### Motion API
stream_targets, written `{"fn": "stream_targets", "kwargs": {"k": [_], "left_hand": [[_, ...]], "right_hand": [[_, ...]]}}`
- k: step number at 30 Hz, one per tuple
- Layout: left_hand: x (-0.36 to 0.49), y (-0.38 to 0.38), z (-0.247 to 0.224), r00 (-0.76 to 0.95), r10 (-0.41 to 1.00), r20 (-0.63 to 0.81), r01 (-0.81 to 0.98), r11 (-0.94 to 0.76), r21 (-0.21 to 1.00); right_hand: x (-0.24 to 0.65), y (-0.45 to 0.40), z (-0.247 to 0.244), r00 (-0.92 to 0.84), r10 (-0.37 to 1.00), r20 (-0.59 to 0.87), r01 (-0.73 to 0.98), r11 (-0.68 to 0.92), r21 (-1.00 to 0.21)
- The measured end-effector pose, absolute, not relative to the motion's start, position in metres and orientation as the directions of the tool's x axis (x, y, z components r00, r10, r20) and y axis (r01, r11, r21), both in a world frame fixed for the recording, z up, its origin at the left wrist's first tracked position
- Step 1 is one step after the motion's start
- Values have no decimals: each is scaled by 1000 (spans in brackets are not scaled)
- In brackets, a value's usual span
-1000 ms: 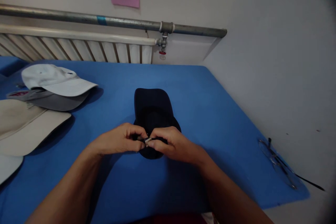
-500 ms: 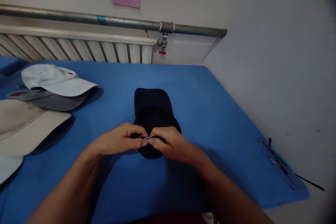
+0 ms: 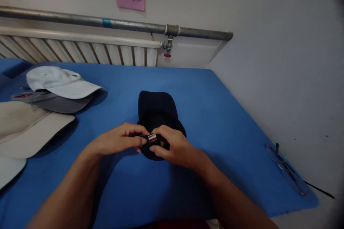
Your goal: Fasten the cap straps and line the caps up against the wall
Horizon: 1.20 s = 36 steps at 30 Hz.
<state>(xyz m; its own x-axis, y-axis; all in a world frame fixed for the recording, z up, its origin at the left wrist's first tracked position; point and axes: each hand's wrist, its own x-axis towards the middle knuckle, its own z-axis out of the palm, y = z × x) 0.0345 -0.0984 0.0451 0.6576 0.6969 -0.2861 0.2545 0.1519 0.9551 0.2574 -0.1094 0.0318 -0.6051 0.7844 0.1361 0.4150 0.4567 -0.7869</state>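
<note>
A dark navy baseball cap [image 3: 158,104] lies upside down on the blue table [image 3: 204,114], its brim pointing away from me. At its near edge is the back strap with a shiny metal buckle [image 3: 152,137]. My left hand [image 3: 120,139] pinches the strap just left of the buckle, thumb on top. My right hand [image 3: 174,145] is at the buckle's right side, its index finger by the buckle's upper edge and its thumb a little apart below. The fingers partly cover the strap.
At the left lie a white cap [image 3: 64,82], a grey cap [image 3: 64,103], a beige cap [image 3: 34,132] and part of another pale one. Eyeglasses [image 3: 286,168] rest at the right edge by the wall. A radiator [image 3: 113,53] and a metal pipe [image 3: 134,25] run behind.
The buckle has turned so its flat shiny face shows upward. My right thumb has moved away from the buckle, and my fingers have spread slightly. The view has shifted a little.
</note>
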Motion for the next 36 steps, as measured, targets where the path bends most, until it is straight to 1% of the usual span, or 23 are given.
{"fn": "stream_targets", "kwargs": {"k": [4, 7, 10, 14, 17, 20, 22, 27, 33, 36], "left_hand": [[35, -99, 46, 644, 705, -297, 274, 149, 950], [39, -101, 45, 620, 737, -269, 217, 168, 962], [43, -102, 43, 556, 807, -198, 120, 158, 980], [43, -102, 40, 485, 864, -137, 56, 126, 991], [42, -102, 40, 490, 862, -130, 55, 118, 991], [42, -102, 39, 491, 860, -138, 93, 106, 990], [43, -102, 40, 495, 857, -143, 128, 90, 988], [47, -102, 45, 476, 869, -132, 179, 51, 983], [44, -101, 46, 485, 850, -204, 225, 104, 969], [44, -101, 46, 509, 830, -227, 213, 135, 968]], "right_hand": [[256, -110, 28, -551, 824, 131, 455, 429, -780], [255, -109, 27, -545, 829, 124, 435, 406, -804], [256, -107, 27, -554, 813, 179, 390, 443, -807], [258, -105, 27, -510, 828, 235, 428, 481, -765], [259, -104, 26, -524, 815, 246, 441, 507, -741], [259, -105, 23, -538, 795, 279, 429, 543, -722], [259, -105, 20, -554, 768, 322, 428, 595, -680], [259, -106, 17, -594, 697, 401, 477, 707, -522], [260, -105, 21, -627, 671, 395, 507, 737, -447], [260, -103, 22, -656, 653, 378, 514, 753, -410]]}}
